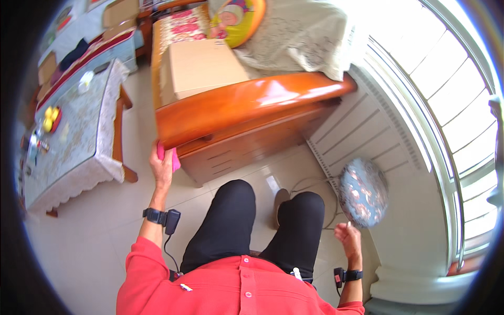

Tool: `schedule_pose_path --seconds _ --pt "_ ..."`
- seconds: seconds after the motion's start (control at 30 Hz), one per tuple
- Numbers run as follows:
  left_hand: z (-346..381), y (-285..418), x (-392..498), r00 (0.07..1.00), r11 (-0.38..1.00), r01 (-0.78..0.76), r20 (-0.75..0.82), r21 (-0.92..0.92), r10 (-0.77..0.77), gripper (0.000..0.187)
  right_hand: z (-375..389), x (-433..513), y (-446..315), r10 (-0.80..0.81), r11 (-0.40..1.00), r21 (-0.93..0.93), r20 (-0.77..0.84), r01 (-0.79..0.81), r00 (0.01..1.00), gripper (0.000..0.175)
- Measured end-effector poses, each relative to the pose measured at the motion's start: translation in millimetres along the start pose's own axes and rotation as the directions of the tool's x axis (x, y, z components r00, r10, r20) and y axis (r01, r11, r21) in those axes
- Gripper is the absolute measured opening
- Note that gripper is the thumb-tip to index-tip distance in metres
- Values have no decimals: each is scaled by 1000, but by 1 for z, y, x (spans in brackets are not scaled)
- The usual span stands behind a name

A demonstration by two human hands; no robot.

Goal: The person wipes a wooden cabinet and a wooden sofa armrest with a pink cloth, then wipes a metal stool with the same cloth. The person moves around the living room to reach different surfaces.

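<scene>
My left hand [160, 167] grips a bright pink cloth [173, 160] at the front left end of a glossy wooden sofa armrest [236, 103]. The cloth is partly hidden by my fingers and meets the wood at its lower corner. Over on the right, my right hand [349, 238] is raised with its fingers bent, apart from the armrest. I see nothing held in it, though its inner side is partly hidden. Closest to it is a round stool with a blue floral cover [364, 193], just beyond the fingers.
A cardboard box [206, 67] lies on the sofa seat behind the armrest, near a yellow round cushion [240, 23]. To the left stands a table with a lace-edged cloth [78, 138], bearing a bowl of yellow fruit [51, 119]. Cables [305, 185] trail beside the white radiator cover [354, 122].
</scene>
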State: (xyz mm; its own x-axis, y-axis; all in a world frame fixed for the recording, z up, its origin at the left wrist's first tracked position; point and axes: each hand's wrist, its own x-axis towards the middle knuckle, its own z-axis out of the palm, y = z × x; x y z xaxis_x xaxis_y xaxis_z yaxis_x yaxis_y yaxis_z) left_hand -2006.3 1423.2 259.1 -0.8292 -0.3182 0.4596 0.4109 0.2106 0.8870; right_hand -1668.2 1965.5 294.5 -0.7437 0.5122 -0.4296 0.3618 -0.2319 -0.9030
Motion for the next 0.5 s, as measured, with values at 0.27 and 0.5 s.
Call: schedule_pose_path --seconds 0.27,0.5 --pt "23 33 -11 907 555 -420 303 718 293 52 -59 32 59 251 876 479 -352 -57 902 87" --pt "30 56 -21 816 461 -577 453 675 358 49 -74 63 67 80 940 320 -540 116 838 79"
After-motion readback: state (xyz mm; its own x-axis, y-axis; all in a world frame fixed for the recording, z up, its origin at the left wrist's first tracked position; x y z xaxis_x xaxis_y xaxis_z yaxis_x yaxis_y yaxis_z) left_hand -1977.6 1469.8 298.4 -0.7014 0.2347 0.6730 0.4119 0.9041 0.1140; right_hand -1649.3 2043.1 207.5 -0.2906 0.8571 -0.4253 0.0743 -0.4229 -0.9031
